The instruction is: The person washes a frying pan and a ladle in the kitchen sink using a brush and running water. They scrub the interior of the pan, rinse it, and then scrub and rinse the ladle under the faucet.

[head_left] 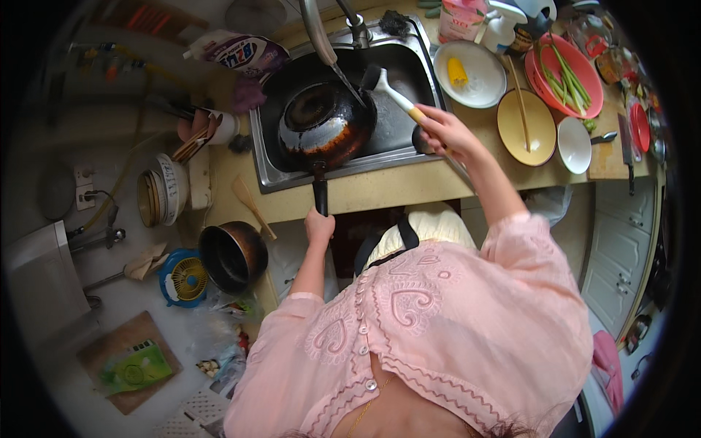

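A black frying pan [336,131] lies upside down over the sink [394,165], its base scorched brown and black. My left hand [320,225] is closed round its black handle, which sticks out over the counter's front edge. In my right hand [449,133] is a long-handled scrub brush [398,98] with a white neck and dark bristles. The bristles are at the pan's upper right edge; whether they touch it I cannot tell. Above the pan hangs the faucet [315,33], with what looks like a thin stream of water falling from it.
Right of the sink stand a white bowl [482,91] with a yellow piece inside, a yellow bowl [515,139] with chopsticks, and a red basin [595,87] of green onions. A knife [627,150] lies farther right. At left are a wooden spatula [250,204] and a dark pot [241,255].
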The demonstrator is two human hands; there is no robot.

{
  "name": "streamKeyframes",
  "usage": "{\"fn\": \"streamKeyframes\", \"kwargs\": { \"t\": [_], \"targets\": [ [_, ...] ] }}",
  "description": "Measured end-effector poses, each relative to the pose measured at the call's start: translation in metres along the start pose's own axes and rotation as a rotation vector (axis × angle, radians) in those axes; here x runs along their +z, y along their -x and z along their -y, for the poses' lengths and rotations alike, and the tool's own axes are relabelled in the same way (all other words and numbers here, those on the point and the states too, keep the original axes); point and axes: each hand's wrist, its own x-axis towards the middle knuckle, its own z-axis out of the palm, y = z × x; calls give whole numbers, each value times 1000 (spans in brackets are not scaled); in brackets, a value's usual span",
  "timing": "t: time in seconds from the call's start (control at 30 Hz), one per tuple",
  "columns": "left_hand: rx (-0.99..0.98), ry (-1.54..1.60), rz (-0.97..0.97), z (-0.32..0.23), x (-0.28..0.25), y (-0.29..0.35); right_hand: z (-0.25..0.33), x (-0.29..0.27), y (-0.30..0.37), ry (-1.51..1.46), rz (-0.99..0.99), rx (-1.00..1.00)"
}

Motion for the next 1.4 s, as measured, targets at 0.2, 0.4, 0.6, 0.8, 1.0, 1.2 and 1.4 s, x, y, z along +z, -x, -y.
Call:
{"fn": "streamKeyframes", "kwargs": {
  "t": [0.2,0.4,0.6,0.8,1.0,1.2,1.4],
  "targets": [
    [14,-22,-33,1,2,0,-46,-25,59,-528,157,11],
    [5,-23,-26,2,1,0,-58,-27,71,-543,240,17],
    [50,-77,-50,-5,-4,8,-59,-21,67,-521,302,13],
    [45,-77,-55,-3,-4,6,-38,9,53,-112,166,-119],
    [-27,-47,12,0,-5,3,-40,29,20,376,-63,-195],
    [-42,-29,17,4,-2,-1,-52,25,17,657,-153,-332],
    [-36,0,34,6,-1,-3,-66,26,6,1277,-234,-591]
  ]
}}
